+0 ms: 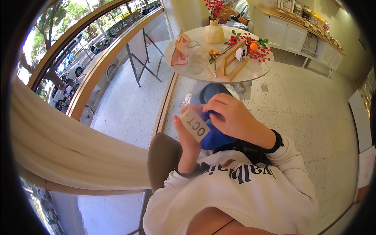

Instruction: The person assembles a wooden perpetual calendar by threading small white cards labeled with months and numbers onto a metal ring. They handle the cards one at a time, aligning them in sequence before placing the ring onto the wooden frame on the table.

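Gripping a white card [194, 124], the left hand [187, 138] half hides the blue cloth [214, 138] the right hand [232, 117] clutches.

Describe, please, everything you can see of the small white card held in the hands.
The small white card is a flat rectangle, apparently stiff paper or thin board, with dark printed letters on the face that shows. It is tilted, its long edge running down to the right. The left hand grips it from below, thumb along its left edge. The right hand comes over its upper end, fingers curled on a blue object directly behind it. It is held in front of the chest, above the floor.
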